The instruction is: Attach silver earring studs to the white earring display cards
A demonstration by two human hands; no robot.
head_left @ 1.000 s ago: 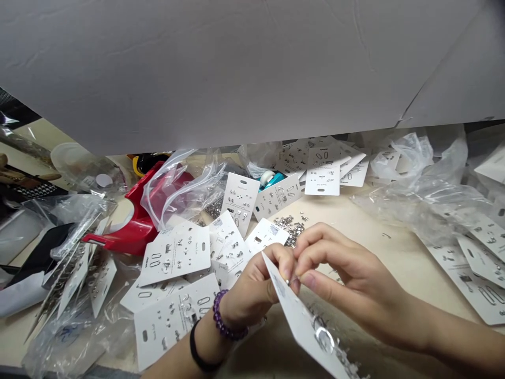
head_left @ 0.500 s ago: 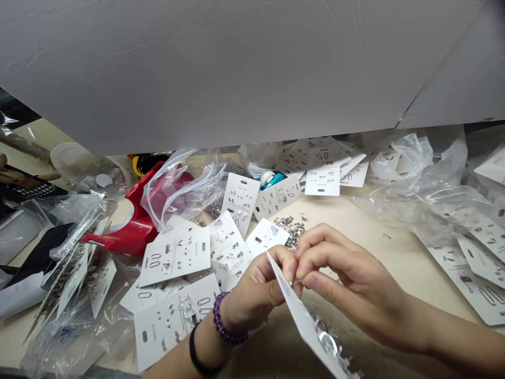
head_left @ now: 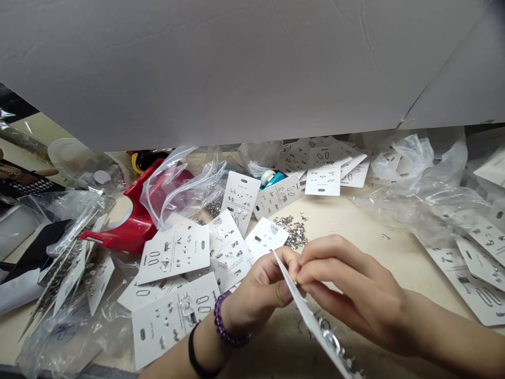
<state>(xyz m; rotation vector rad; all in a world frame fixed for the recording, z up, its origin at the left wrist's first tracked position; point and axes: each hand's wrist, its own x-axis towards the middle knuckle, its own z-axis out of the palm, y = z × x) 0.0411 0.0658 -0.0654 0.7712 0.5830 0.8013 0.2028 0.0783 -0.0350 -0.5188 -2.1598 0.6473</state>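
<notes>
My left hand [head_left: 268, 287] grips a white earring card [head_left: 311, 321] near its upper end, thumb on one face. The card stands nearly edge-on and slopes down to the right. Silver hoop earrings [head_left: 331, 339] stick out from its lower part. My right hand [head_left: 351, 289] pinches at the card's upper part, its fingertips meeting those of my left hand. A tiny metal piece shows at these fingertips, mostly hidden, so I cannot tell its exact kind. Just beyond the hands lies a pile of small silver pieces [head_left: 292, 230] on the table [head_left: 343, 221].
Several earring cards [head_left: 177, 252] overlap at the left, and others [head_left: 322, 173] lie at the back. A red plastic scoop-like holder [head_left: 130, 226] sits beside clear bags. More plastic bags [head_left: 426, 195] and cards [head_left: 469, 284] are on the right. A large white panel [head_left: 236, 73] hangs overhead.
My right fingers have closed in against the card, and the small metal piece between the fingertips is now more hidden. The card has shifted slightly to the right.
</notes>
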